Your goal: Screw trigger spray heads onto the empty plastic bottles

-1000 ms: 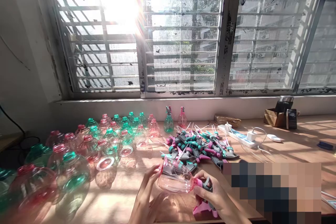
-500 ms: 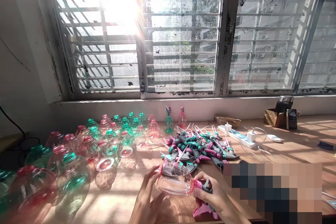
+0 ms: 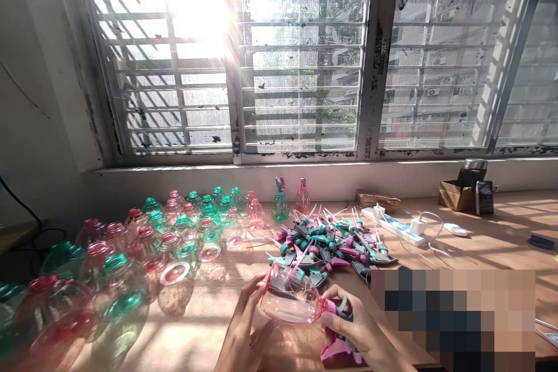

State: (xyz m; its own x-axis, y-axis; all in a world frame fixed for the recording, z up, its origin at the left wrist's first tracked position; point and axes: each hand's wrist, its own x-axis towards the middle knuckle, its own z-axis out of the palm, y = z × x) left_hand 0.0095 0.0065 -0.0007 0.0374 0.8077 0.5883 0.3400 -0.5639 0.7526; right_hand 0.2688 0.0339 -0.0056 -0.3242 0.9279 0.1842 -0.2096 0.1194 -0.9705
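A clear pink spray bottle (image 3: 291, 297) lies tilted on its side above the table, its base to the left and its neck to the right. My left hand (image 3: 244, 321) is closed round the base end, fingers at the bottom and along the near side. At the neck, my right hand (image 3: 358, 321) grips the pink collar of a pink and grey spray head (image 3: 342, 350), which sits at the bottle's mouth. How far the collar is threaded cannot be seen. Just beyond the bottle lies a heap of spray heads (image 3: 325, 241) in pink, teal and grey, with white tubes.
Many open pink and green bottles (image 3: 174, 224) stand at the left. Fitted spray bottles (image 3: 280, 203) stand by the wall. A white power strip (image 3: 394, 226), cables and a cardboard box (image 3: 453, 196) are at the right. A pixelated patch covers the lower right.
Almost nothing differs. Both hands keep their hold on the bottle and spray head in the same place.
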